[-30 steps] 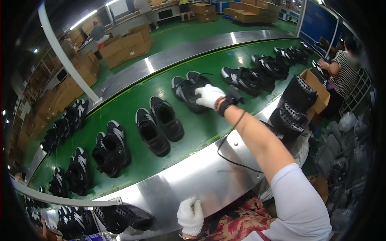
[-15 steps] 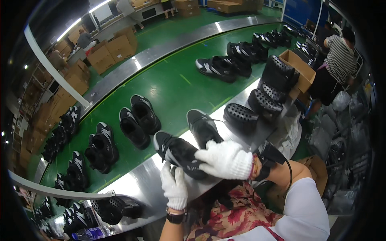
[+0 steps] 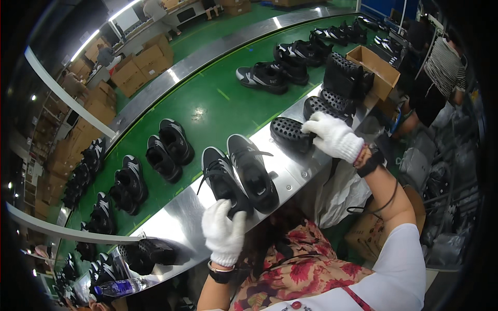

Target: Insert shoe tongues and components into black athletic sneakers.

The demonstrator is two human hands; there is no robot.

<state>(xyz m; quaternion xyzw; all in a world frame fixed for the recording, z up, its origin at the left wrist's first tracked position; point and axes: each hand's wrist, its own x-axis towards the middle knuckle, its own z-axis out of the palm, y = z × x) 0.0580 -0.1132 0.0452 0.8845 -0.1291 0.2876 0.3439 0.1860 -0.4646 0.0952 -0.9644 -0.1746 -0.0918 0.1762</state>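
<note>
Two black-and-grey sneakers stand side by side in front of me on the metal ledge, toes pointing away. At the heel of the left sneaker [image 3: 221,173] is my left hand [image 3: 224,233] in a white knit glove, thumb apart from the fingers. Loose laces hang off both shoes, the right sneaker [image 3: 253,179] having its lace across the tongue. My right hand [image 3: 334,136], also gloved, reaches right with fingers apart. Its fingertips are at the back end of a black shoe-shaped piece with rows of holes [image 3: 289,133]; whether they touch is unclear.
More holed black pieces [image 3: 340,101] and an open cardboard box [image 3: 376,70] lie at the right. Pairs of sneakers [image 3: 168,147] stand along the green belt [image 3: 199,114]. A drink bottle [image 3: 119,286] lies at lower left. Beyond the box, a person in stripes [image 3: 443,65] stands.
My right hand has let go of the left sneaker and moved right to the holed pieces. The two sneakers now stand straighter and closer together. My left hand has moved to the left shoe's heel.
</note>
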